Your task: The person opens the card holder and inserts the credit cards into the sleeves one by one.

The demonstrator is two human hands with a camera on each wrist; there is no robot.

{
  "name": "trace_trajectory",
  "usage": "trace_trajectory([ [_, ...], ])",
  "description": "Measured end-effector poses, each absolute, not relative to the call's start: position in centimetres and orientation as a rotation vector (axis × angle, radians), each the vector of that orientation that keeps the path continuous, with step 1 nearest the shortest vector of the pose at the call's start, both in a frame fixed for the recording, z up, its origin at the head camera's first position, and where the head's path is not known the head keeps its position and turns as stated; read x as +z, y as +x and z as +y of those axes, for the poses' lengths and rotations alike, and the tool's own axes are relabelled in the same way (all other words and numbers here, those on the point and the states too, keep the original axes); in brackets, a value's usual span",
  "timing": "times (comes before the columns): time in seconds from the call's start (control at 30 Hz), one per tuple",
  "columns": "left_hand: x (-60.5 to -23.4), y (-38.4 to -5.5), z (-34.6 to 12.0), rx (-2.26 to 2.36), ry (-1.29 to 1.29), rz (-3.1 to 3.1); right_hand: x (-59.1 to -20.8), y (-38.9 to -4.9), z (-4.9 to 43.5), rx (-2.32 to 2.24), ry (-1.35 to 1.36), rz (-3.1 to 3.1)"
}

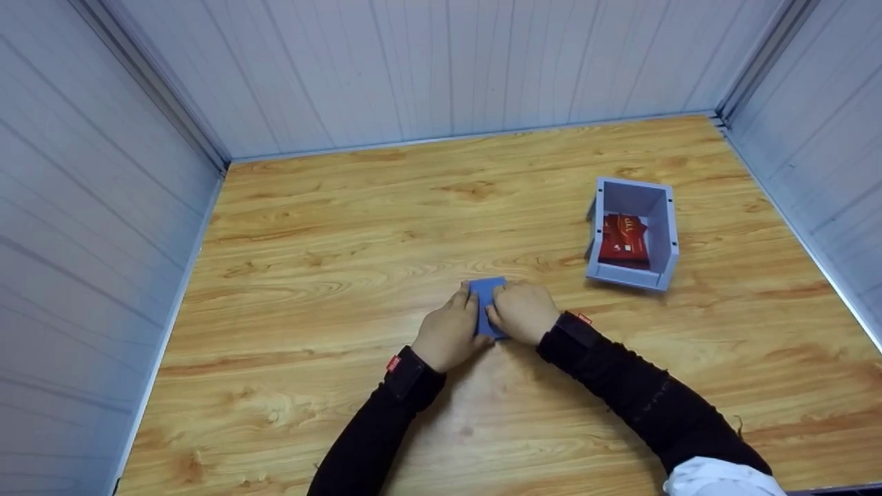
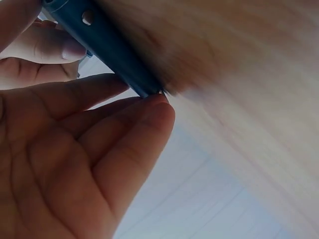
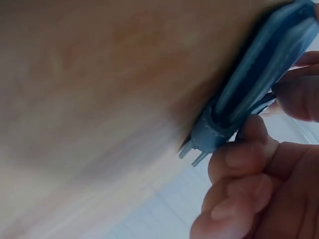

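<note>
On the wooden table lies a small blue wallet-like case (image 1: 490,307), upper face showing between the two hands. My left hand (image 1: 449,331) holds its left side, fingers along the edge and thumb by the near end. A round metal stud shows on the case's dark edge (image 2: 102,42) in the left wrist view. My right hand (image 1: 525,311) has curled fingers at its right side. In the right wrist view, fingers (image 3: 244,162) of that hand grip at the edge of the case (image 3: 249,79), where folded layers and two short prongs stand out.
A grey open bin (image 1: 630,274) stands on the table to the right, with several red cards (image 1: 623,238) inside. Pale panel walls (image 1: 427,69) enclose the wooden table (image 1: 310,227) at the back and both sides.
</note>
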State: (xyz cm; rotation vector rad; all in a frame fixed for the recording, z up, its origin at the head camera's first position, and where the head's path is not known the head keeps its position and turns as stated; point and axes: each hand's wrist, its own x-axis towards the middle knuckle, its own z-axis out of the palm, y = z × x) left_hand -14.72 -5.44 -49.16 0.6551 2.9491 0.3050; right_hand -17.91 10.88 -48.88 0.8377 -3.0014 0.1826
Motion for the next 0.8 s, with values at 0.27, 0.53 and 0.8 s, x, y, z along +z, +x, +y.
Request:
trace_trajectory([
  [0.27,-49.0,-14.9,-5.5,0.331,0.613,2.922,-48.9,-18.2,10.7,0.155,0.94,-2.958],
  [0.53,-48.9,-14.8,-5.4,0.331,0.604,2.928,-48.5,-18.4,11.2,0.225,0.983,-2.961],
  [0.8,-48.9,-14.8,-5.3,0.297,0.597,2.924,-47.8,-18.8,11.9,0.353,0.974,-2.973],
])
